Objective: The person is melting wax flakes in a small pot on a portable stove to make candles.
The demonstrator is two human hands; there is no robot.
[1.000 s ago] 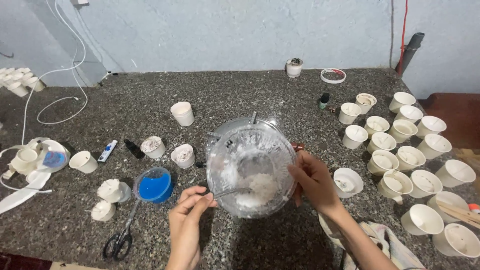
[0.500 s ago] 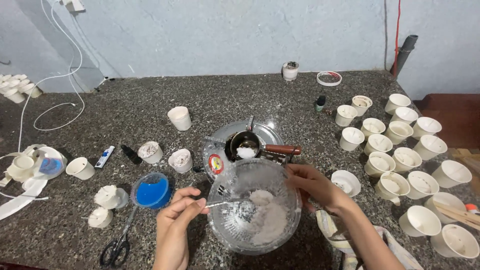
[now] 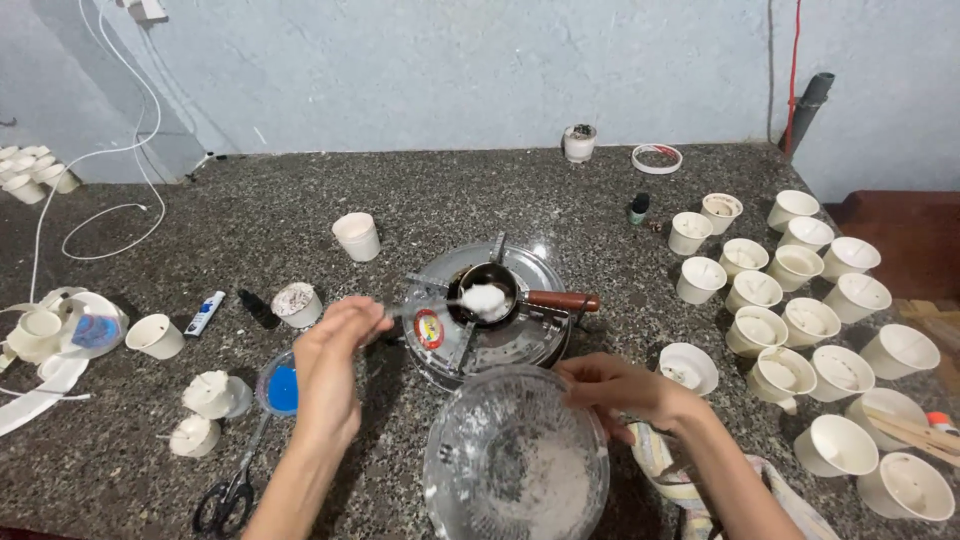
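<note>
A round red-and-yellow label (image 3: 429, 328) is sitting on the front left of the silver stove. A small blue-and-white tube (image 3: 208, 312) is lying at the left of the surface.

Left hand (image 3: 330, 365) holds spoon (image 3: 440, 303) over small pot (image 3: 487, 290); right hand (image 3: 612, 385) grips glass bowl (image 3: 515, 465).

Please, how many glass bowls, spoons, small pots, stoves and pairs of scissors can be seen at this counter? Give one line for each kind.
glass bowl: 1
spoon: 1
small pot: 1
stove: 1
scissors: 1
Total: 5
</note>
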